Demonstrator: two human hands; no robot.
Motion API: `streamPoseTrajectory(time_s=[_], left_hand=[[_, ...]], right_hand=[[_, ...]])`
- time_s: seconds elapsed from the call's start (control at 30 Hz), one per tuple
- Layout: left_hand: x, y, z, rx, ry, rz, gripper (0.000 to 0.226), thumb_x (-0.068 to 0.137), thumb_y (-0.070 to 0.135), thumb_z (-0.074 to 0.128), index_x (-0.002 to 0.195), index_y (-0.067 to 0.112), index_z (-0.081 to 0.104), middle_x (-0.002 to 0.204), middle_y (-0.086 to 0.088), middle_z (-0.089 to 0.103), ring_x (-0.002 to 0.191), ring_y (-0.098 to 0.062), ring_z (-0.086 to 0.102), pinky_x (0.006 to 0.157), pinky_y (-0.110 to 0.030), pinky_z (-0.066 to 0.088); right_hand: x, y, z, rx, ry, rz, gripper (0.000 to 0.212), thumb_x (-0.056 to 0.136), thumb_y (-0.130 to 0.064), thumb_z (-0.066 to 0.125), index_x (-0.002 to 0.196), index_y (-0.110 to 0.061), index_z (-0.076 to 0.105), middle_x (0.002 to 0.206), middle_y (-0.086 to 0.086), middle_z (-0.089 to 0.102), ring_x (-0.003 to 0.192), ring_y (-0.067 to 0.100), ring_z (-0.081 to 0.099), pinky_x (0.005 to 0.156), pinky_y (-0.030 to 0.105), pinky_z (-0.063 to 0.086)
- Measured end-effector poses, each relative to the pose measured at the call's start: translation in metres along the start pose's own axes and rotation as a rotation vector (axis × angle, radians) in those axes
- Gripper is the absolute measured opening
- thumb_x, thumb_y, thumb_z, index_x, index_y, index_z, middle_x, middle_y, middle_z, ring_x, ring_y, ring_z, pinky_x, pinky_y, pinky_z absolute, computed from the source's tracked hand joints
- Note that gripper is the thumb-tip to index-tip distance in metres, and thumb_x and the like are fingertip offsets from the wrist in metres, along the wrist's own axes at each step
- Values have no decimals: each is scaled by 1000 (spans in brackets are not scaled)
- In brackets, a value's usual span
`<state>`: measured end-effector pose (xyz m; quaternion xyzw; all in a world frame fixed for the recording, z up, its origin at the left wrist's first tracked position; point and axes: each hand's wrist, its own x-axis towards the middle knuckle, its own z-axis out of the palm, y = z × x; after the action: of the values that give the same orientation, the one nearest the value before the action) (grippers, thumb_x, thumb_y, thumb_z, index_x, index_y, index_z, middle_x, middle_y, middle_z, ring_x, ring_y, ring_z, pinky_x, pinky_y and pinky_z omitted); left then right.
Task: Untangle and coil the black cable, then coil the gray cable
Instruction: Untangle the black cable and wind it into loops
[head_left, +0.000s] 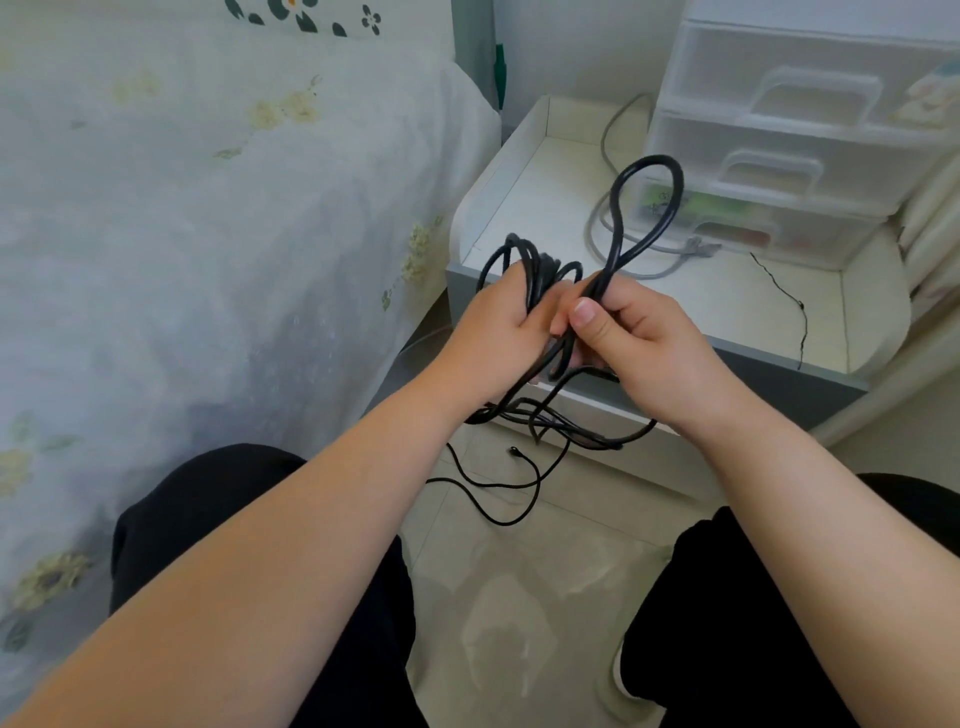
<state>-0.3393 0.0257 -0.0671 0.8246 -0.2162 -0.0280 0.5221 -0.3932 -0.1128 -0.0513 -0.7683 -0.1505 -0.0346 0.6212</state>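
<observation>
My left hand (498, 332) grips a bunch of several loops of the black cable (647, 176) in front of the bedside table. My right hand (634, 343) pinches a strand of the same cable between thumb and fingers, and a tall loop stands up above it. More black cable hangs below both hands and trails onto the floor, where its plug end lies. The gray cable (602, 228) lies loose on the table top behind the hands, partly hidden by the black loop.
The white bedside table (753, 306) carries a clear plastic drawer unit (789, 130) at the back right and a thin black wire (784, 296) near its right edge. A bed with a floral cover (208, 208) fills the left. My knees frame the tiled floor (519, 597).
</observation>
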Motion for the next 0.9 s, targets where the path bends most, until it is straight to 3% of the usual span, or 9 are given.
streamPoseTrajectory(time_s=[0.13,0.2,0.3,0.37,0.5,0.57,0.63,0.77,0.9], left_hand=[[-3,5,-1,-122,-246,-123,38,102,39,36,93,7,54,56,-1,68,36,-15,43,57,-31,51],[-3,1,0,-160,-347,-194,43,103,39,32,99,4,56,59,-6,67,36,-15,39,52,-26,48],[-1,-1,1,-168,-343,-193,45,102,39,33,77,13,60,61,-11,61,42,-19,42,48,-21,41],[2,-3,3,7,-248,-143,41,102,40,34,79,15,57,62,-6,61,44,-17,49,49,-23,42],[4,-20,11,777,77,47,35,102,35,37,104,2,49,68,-7,56,55,-24,50,44,-31,28],[-1,-24,15,880,101,130,34,101,31,43,102,-2,52,62,-11,60,49,-29,55,38,-25,17],[-1,-25,15,912,121,160,34,101,30,43,103,-2,52,61,-10,60,49,-28,59,37,-23,15],[6,-21,10,769,57,6,35,103,34,34,108,3,48,75,-2,52,63,-20,50,52,-32,33],[9,-27,7,271,-67,-181,31,101,37,37,93,9,49,83,1,72,73,-15,66,74,-37,53]], right_hand=[[3,2,0,-11,54,2,16,97,-14,47,86,-14,58,62,-2,61,49,17,52,54,15,39],[1,5,5,-36,111,31,18,99,-12,46,86,-16,59,55,-4,61,43,12,53,50,12,37],[0,7,13,-63,264,84,17,98,-14,49,87,-20,62,50,-6,57,43,5,52,47,18,42],[1,9,17,-17,348,139,13,98,-17,49,92,-18,61,54,-2,59,46,10,59,49,24,51],[4,21,27,275,404,511,23,102,-32,36,105,-14,51,93,10,58,70,23,72,70,36,60],[5,28,32,526,420,649,29,103,-35,31,103,-14,51,108,10,53,83,31,70,80,43,57],[5,33,32,714,455,690,29,103,-33,31,101,-12,52,114,12,54,87,35,69,80,46,56],[7,37,33,796,501,668,29,103,-33,30,93,-12,48,104,11,56,77,30,71,74,42,58],[12,35,27,487,508,585,31,104,-33,28,87,-13,44,84,5,50,43,17,58,75,44,58]])
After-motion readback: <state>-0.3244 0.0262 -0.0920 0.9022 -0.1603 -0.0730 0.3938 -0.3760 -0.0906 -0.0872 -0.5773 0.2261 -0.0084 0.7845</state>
